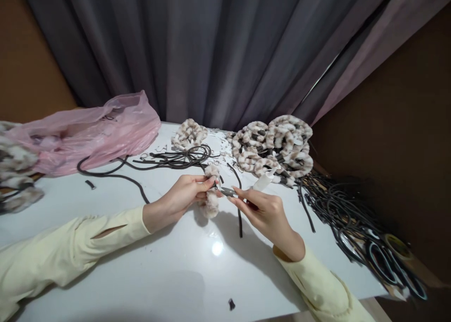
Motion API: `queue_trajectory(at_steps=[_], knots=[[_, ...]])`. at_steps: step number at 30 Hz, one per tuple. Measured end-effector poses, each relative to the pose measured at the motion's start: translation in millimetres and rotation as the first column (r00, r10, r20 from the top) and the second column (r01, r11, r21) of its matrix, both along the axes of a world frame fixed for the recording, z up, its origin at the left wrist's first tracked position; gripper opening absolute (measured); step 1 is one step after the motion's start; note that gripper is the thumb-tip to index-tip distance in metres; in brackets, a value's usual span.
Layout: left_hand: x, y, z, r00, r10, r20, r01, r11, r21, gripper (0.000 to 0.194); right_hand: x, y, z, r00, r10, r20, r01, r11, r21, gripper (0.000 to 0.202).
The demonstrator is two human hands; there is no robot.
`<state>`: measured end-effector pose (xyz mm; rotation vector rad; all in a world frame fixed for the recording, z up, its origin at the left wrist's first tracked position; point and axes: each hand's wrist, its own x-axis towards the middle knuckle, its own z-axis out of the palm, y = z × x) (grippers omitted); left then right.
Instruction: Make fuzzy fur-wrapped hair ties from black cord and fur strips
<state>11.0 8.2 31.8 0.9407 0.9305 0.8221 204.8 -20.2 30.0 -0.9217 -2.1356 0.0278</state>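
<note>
My left hand (181, 194) is closed on a fluffy beige-and-white fur ring (210, 206), which hangs above and below the fingers. A small dark fitting shows at the fingertips, too small to make out fully. Between thumb and fingers, my right hand (266, 211) grips small pliers (228, 191), their metal jaws pointing left at that fitting. Whether the jaws touch it I cannot tell. Just behind the pliers, a small white bottle (263, 180) with a pointed nozzle lies tilted. A short piece of black cord (240, 221) lies below my right hand's fingers.
Finished-looking fur rings (271, 146) are heaped at the back right. Black cords (183, 158) lie coiled behind my hands, and more cords (338, 204) hang over the right edge beside tape rolls (380, 262). A pink plastic bag (116, 129) stands back left. A black scrap (231, 304) lies in front.
</note>
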Motion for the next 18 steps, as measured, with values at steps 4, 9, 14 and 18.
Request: queue_trajectory(at_steps=[4, 9, 14, 18], knots=[[0.0, -0.3, -0.7, 1.0, -0.025, 0.006, 0.024, 1.0, 0.017, 0.023, -1.9, 0.7, -4.6, 1.0, 0.01, 0.022, -0.011, 0.999, 0.042, 0.02], [0.9, 0.5, -1.2, 1.0, -0.022, 0.022, 0.022, 1.0, 0.011, 0.022, -3.2, 1.0, -5.9, 0.998, 0.002, 0.065, -0.008, 0.996, 0.094, 0.022], [0.3, -0.9, -1.2, 0.999, -0.029, 0.015, 0.029, 1.0, 0.011, 0.024, -4.1, 0.4, -7.6, 0.996, -0.013, 0.092, 0.003, 0.994, 0.113, 0.021], [-0.2, -1.9, -0.8, 0.999, -0.028, 0.016, 0.028, 1.0, 0.007, 0.025, -3.6, -0.6, -8.3, 0.989, -0.021, 0.145, 0.001, 0.991, 0.134, 0.021]])
